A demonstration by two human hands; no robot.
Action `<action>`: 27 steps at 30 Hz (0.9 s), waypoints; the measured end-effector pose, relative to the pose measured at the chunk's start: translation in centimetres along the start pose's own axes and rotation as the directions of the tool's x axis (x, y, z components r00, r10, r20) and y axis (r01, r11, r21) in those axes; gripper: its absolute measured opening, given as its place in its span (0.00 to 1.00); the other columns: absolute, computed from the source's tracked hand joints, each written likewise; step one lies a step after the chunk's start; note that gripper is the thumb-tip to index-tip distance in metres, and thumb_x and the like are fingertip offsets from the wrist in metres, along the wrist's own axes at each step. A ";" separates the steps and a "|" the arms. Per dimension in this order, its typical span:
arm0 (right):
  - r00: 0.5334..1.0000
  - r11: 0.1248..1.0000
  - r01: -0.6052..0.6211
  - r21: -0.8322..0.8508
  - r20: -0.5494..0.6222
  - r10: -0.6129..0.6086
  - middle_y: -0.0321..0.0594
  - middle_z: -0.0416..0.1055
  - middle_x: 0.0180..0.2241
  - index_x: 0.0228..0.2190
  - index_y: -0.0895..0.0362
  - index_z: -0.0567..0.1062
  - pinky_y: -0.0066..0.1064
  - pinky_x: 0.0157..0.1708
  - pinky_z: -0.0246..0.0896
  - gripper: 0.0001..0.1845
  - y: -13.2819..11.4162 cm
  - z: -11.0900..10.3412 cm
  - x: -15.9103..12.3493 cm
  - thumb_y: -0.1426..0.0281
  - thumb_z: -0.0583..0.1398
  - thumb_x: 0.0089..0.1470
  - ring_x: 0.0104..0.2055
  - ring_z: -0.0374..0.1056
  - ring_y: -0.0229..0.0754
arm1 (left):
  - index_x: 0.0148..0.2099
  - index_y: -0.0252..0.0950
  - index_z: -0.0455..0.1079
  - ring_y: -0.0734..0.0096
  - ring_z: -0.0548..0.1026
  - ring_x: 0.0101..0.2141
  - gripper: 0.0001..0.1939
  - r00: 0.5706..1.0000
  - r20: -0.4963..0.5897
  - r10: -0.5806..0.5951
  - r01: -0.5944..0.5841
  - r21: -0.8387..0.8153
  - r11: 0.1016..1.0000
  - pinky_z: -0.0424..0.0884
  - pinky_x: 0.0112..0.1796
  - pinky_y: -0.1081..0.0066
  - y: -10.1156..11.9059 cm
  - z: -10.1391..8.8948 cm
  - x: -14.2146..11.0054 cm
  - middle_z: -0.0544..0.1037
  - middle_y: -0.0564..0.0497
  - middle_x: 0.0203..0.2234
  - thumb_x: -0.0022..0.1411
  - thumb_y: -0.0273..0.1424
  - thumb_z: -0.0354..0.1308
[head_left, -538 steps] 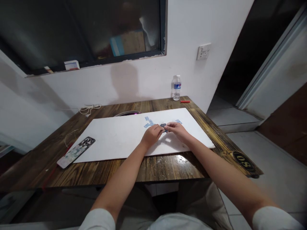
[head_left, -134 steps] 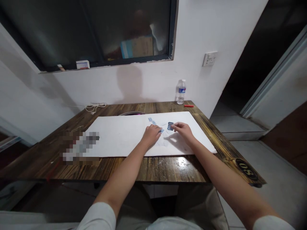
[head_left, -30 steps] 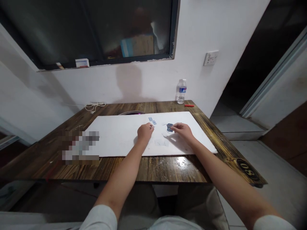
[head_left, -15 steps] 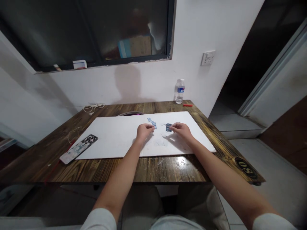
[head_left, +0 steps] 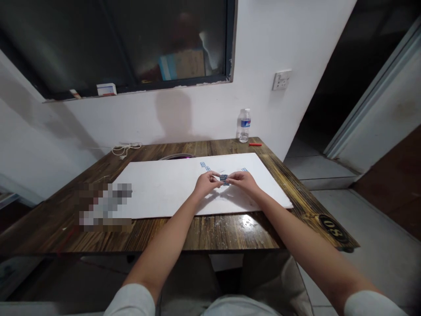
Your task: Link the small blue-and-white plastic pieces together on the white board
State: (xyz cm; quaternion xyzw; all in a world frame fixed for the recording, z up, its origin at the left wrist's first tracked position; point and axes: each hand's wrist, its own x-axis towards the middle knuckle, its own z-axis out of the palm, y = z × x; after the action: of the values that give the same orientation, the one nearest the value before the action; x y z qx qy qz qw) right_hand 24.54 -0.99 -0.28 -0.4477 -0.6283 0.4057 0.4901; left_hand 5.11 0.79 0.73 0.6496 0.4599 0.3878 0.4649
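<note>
A small dark blue-grey striped piece (head_left: 224,178) is held just over the white board (head_left: 161,186); its exact kind is too small to make out. My right hand (head_left: 244,181) pinches it from the right between thumb and fingers. From the left, my left hand (head_left: 206,183) closes thumb and fingertips on its other edge. Blue marks (head_left: 204,166) show on the board beyond my left hand, and more blue marks (head_left: 244,169) lie behind my right. Thin dark lines are near the piece, partly covered by my fingers.
The board lies on a dark wooden table (head_left: 184,235). A water bottle (head_left: 244,126) and a red pen-like stick (head_left: 255,144) are at the back right, a white cable (head_left: 126,149) at the back left. A pixelated patch covers the left side. A number plate (head_left: 332,228) sits at the right corner.
My hands have come together. The striped piece moved left with my right hand, and my left hand moved right to meet it. Blue marks behind my right hand now show.
</note>
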 end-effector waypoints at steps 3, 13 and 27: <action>1.000 1.000 0.001 0.003 0.020 -0.001 0.41 0.78 0.25 0.24 0.56 0.80 0.34 0.33 0.64 0.20 -0.1 0.1 -0.1 0.51 0.69 0.39 0.30 0.71 0.44 | 0.39 0.34 0.75 0.69 0.77 0.25 0.17 1.000 -0.008 0.012 -0.012 -0.012 1.000 0.69 0.28 0.72 -0.1 0.2 0.1 0.78 0.52 0.22 0.45 0.30 0.73; 0.999 0.999 0.028 -0.024 0.041 -0.027 0.39 0.78 0.26 0.26 0.57 0.79 0.32 0.33 0.62 0.20 0.7 0.0 0.5 0.52 0.69 0.40 0.30 0.70 0.42 | 0.32 0.32 0.74 0.68 0.80 0.27 0.16 0.994 0.053 -0.091 0.101 -0.222 0.970 0.75 0.30 0.71 0.2 0.7 0.0 0.81 0.46 0.26 0.45 0.34 0.74; 0.913 0.539 -0.364 -0.760 -0.404 0.048 0.49 0.74 0.45 0.42 0.56 0.82 0.40 0.47 0.56 0.17 3.6 -5.7 1.6 0.60 0.61 0.56 0.50 0.64 0.54 | 0.41 0.35 0.66 0.76 0.73 0.15 0.12 0.957 -0.247 -0.150 0.097 -0.214 0.972 0.56 0.15 0.81 0.1 -1.0 0.8 0.79 0.51 0.23 0.56 0.32 0.64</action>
State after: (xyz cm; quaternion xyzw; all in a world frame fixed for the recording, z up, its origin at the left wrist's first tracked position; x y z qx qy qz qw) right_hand 30.56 1.88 -2.17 -0.7575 -0.5922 0.0393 0.2719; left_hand 4.39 1.80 1.18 0.5125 0.5158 0.4842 0.4866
